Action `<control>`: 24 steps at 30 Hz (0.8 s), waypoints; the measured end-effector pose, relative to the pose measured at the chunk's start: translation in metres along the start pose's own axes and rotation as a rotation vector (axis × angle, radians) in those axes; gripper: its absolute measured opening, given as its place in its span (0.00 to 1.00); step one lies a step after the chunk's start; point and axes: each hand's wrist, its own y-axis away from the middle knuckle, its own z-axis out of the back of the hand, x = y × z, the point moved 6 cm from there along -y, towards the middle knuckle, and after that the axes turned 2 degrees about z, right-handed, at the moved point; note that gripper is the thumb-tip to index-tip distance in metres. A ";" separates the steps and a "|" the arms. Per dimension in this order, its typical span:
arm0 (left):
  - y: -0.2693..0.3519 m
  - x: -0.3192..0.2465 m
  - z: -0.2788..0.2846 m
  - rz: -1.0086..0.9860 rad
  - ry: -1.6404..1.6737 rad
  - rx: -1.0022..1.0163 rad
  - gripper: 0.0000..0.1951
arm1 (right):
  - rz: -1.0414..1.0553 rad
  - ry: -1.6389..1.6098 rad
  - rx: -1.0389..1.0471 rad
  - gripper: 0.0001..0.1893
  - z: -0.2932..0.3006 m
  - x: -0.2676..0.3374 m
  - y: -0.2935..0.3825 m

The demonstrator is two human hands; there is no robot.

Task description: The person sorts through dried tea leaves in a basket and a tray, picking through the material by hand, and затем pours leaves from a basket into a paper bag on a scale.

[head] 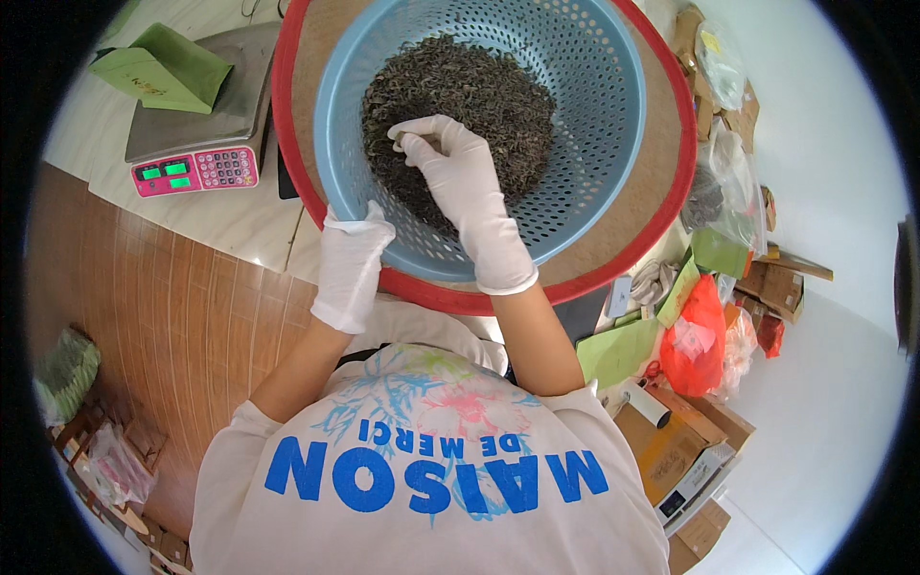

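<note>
A blue perforated plastic basket (pixel 586 154) holds a heap of dark dried leaves (pixel 460 93) that look like tea. It stands on a round, red-rimmed tray (pixel 679 144). My right hand (pixel 456 172), in a white glove, is over the heap with thumb and forefinger pinched around a small bit, probably of leaf. My left hand (pixel 354 248), gloved too, grips the basket's near left rim, its thumb on the inner side and its fingers hidden. Left of the tray, a pink digital scale (pixel 194 171) carries an open green pouch (pixel 162 72) on its metal pan.
At the right lie green bags (pixel 618 350), a red plastic bag (pixel 693 341), clear plastic bags (pixel 722 190) and a whitish phone-like object (pixel 618 296). Cardboard boxes (pixel 668 445) stand at the lower right by the wall. A green sack (pixel 68 370) is on the floor far left.
</note>
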 end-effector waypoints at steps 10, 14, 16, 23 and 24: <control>-0.008 0.010 0.014 0.013 -0.049 0.025 0.10 | -0.176 -0.264 -0.045 0.10 0.058 0.023 0.040; -0.010 0.013 0.020 0.001 0.016 -0.051 0.09 | -0.087 0.022 -0.262 0.09 0.116 0.037 0.081; -0.011 0.013 0.022 -0.004 0.000 -0.034 0.08 | -0.113 0.153 -0.401 0.08 0.144 0.034 0.100; -0.021 0.013 0.023 -0.008 0.036 -0.018 0.07 | -0.079 0.826 -0.407 0.08 0.163 0.001 0.113; -0.021 0.012 0.023 0.004 0.041 -0.011 0.07 | -0.001 0.817 -0.461 0.08 0.158 0.009 0.107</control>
